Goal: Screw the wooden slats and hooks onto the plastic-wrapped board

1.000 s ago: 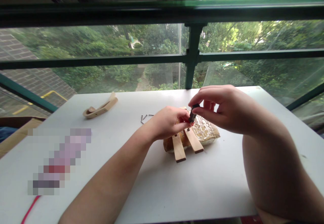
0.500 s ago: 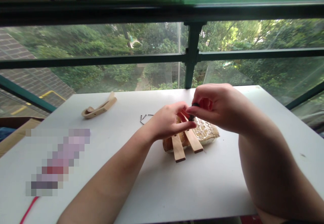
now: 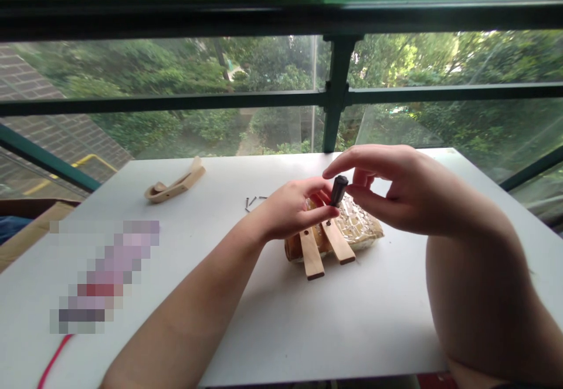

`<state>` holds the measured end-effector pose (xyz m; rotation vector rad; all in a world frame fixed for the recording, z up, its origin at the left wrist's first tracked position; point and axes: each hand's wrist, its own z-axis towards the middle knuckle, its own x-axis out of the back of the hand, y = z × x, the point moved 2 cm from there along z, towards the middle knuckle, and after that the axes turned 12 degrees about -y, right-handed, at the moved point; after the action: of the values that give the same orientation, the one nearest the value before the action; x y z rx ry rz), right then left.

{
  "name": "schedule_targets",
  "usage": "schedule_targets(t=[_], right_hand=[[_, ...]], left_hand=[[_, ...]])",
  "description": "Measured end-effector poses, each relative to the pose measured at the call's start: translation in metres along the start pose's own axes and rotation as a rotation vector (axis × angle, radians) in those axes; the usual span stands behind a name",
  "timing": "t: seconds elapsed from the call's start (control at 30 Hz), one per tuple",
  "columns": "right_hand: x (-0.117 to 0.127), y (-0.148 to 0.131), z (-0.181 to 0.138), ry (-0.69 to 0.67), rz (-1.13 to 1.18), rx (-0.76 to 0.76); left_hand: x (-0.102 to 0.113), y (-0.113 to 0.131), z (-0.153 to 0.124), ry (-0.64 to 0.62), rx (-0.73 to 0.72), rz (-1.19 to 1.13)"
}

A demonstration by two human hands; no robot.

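Note:
Upright above the bundle stands a black screwdriver handle (image 3: 339,190); its tip is hidden. My left hand (image 3: 303,207) pinches around the handle's lower end with thumb and fingertips. Close by on the right, my right hand (image 3: 382,183) has its fingers spread around the handle's top, thumb near its side, not closed on it. Below lie two flat wooden pieces (image 3: 312,257) with screw holes, one with a dark screw head showing. They rest across a brown bundle (image 3: 363,222) wrapped in clear, shiny plastic. My left hand covers their far ends.
Several loose screws (image 3: 251,202) lie left of my left hand on the white table (image 3: 264,318). A curved wooden piece (image 3: 176,186) sits at the back left. A blurred-out purple item (image 3: 118,260) with a red cord (image 3: 55,359) lies at the left. Behind is a green window frame (image 3: 336,95).
My right hand has loosened from its closed grip on the screwdriver handle and its fingers have spread, baring the handle. My left hand stays nearly in place.

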<state>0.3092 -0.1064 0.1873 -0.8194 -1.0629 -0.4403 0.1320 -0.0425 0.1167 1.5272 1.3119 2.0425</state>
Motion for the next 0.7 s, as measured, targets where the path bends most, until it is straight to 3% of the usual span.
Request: schedule_targets(t=[0.13,0.5,0.7], right_hand=[[-0.0005,0.003,0.0008,-0.013,-0.001,0.022],[-0.001,0.0039,0.0032,0.083,-0.063,-0.097],[-0.0021,0.0036,0.006,0.095,-0.07,-0.153]], left_hand=[[0.0012,-0.0012,-0.0008,-0.028,-0.007,0.01],[0.0009,-0.0011,-0.0018,-0.079,-0.031,0.002],[0.0003,-0.0035,-0.0009,-0.042,0.008,0.033]])
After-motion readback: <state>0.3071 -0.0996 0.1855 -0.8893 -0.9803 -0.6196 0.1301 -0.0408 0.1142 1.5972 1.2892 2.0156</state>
